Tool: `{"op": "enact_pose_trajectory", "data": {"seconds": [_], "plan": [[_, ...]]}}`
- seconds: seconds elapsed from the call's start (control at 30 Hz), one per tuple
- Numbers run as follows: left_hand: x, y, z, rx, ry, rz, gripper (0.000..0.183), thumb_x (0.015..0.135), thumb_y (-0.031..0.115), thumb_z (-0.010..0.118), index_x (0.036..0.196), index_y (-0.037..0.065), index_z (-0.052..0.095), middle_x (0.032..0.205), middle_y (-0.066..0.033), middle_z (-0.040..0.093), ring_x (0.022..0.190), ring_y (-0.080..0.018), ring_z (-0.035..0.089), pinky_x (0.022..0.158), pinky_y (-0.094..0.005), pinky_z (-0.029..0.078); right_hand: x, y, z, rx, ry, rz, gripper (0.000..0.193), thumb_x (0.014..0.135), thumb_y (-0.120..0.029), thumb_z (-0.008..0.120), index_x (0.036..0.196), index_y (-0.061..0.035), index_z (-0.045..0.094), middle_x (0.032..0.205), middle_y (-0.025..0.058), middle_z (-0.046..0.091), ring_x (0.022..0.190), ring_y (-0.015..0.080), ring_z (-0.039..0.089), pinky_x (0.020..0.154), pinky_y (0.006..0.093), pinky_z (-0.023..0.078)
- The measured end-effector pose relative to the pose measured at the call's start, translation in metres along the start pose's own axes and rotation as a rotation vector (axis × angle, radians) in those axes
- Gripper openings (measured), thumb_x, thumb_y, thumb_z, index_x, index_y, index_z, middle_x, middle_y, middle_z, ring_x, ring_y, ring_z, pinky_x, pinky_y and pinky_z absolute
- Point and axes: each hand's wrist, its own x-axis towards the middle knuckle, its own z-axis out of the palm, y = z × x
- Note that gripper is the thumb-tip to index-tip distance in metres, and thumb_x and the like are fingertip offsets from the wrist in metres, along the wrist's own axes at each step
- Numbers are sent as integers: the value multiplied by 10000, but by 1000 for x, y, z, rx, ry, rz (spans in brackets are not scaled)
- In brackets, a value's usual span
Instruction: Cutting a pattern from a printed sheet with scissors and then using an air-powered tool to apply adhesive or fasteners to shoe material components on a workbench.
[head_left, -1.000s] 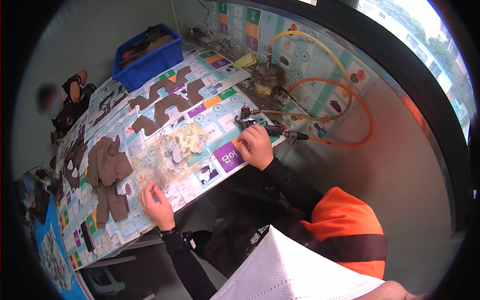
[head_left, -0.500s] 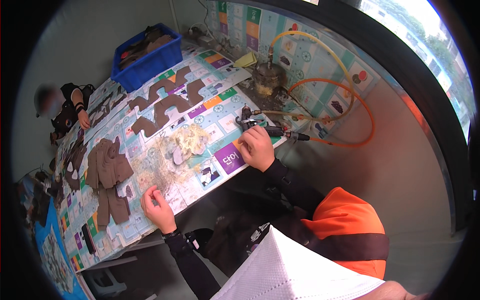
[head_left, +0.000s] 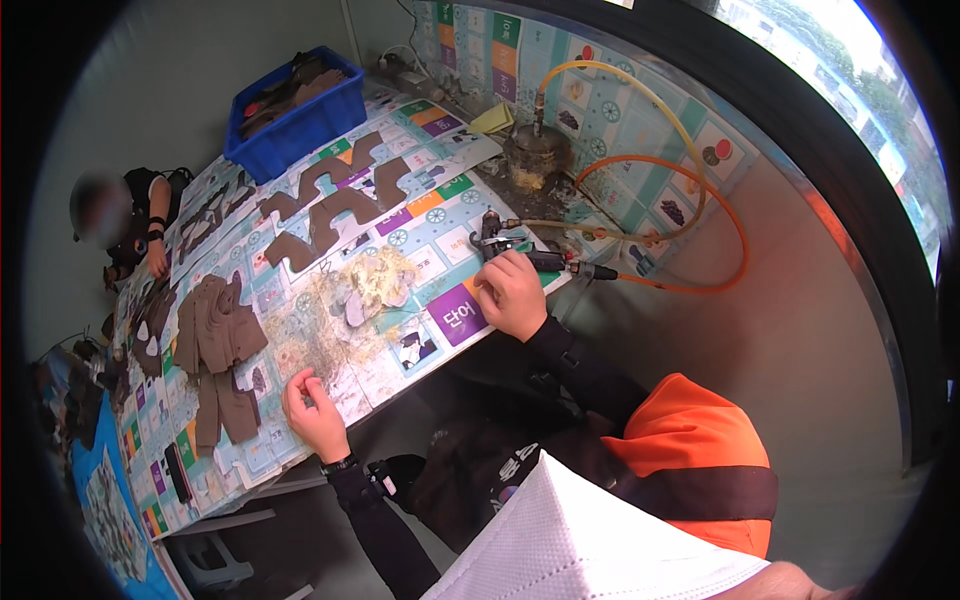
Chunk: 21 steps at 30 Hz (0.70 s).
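My left hand (head_left: 316, 415) hovers over the front edge of the table, empty, its fingers loosely bent and apart. Close beside a spray gun (head_left: 491, 240) with a black handle is my right hand (head_left: 516, 297), which partly covers it. Its fingers are half curled, leaving a gap to the thumb; whether they touch the gun is unclear. Between my hands and a little farther off lies a heap of yellowish, crusted residue (head_left: 385, 280) with pale pieces in it. Several brown zigzag-cut pieces (head_left: 345, 212) lie flat beyond. A stack of brown pieces (head_left: 215, 325) sits left of my left hand.
A blue crate (head_left: 300, 140) of dark pieces stands at the far end. Behind the gun, a metal pot (head_left: 538, 157) feeds a yellow hose (head_left: 690, 120); an orange hose (head_left: 745, 245) loops right. Another person (head_left: 140, 220) works at the far left. A dark brush-like bar (head_left: 178, 473) lies front left.
Both my hands stay almost still. At the far left, the other person's hand has shifted slightly toward the left and down, and the view has moved a little.
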Motion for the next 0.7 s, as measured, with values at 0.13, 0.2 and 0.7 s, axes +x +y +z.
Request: {"op": "enact_pose_trajectory", "data": {"seconds": [0.13,0.2,0.7], "plan": [[0,-1,1,-4,-5,-10,119,892,73,567,967,35,651,835,-67,647,753,-222,584,730,-358,460,1,-1,0,-2,3,-2,117,646,8,608,725,-72,576,743,62,574,769,274,541,693,364,439],[1,-1,1,-1,-6,-10,117,893,71,566,966,36,651,832,-67,646,750,-221,585,727,-358,460,1,0,0,-3,6,-2,119,645,8,609,725,-73,576,743,62,573,769,274,541,695,363,439],[0,0,0,13,-18,-17,122,897,78,568,976,43,653,823,-70,644,760,-226,595,718,-359,465,-1,2,1,0,6,1,119,645,13,616,722,-70,579,739,66,570,754,275,543,682,362,435]]}}
